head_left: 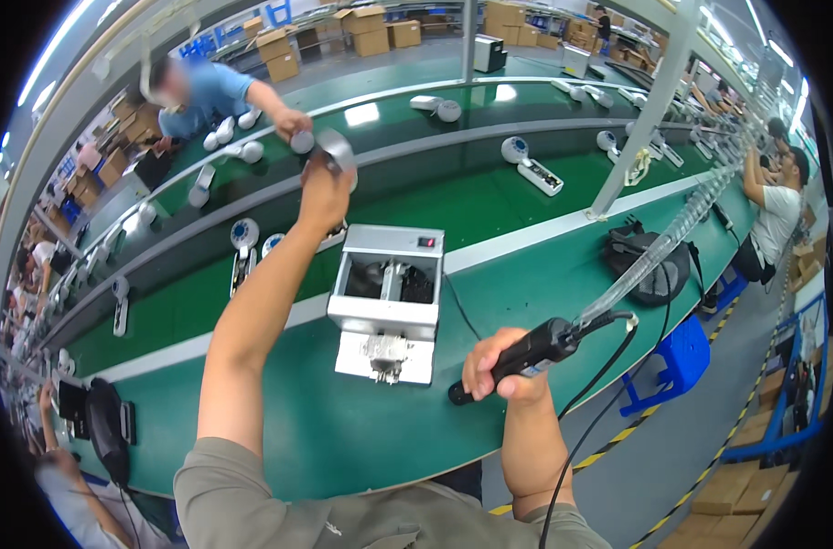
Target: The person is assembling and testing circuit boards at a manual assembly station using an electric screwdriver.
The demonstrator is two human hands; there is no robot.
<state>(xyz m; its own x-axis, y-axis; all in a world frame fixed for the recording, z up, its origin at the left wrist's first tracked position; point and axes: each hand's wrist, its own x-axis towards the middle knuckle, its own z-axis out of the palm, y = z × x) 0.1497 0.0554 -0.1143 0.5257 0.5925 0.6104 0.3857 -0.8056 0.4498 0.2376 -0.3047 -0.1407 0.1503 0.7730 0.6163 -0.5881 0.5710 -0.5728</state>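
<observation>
My left hand (325, 190) stretches far out over the conveyor, its fingers closed round a white and grey round-headed device (336, 149), partly blurred. My right hand (508, 366) grips a black electric screwdriver (537, 350), held at a slant above the table with its tip end toward the left. A clear coiled cord (659, 252) and a black cable run from its rear end. Between my arms stands a silver box-shaped screw feeder (387, 240) with an open top and a small red display. A co-worker's hand (291, 123) is close beyond my left hand.
Several white devices with round heads (532, 166) lie on the green conveyor (435, 183). A black bag (650, 265) rests on the green table at right, near a grey upright post (645, 110). A blue stool (668, 366) stands beside the table edge. Other people work along the line.
</observation>
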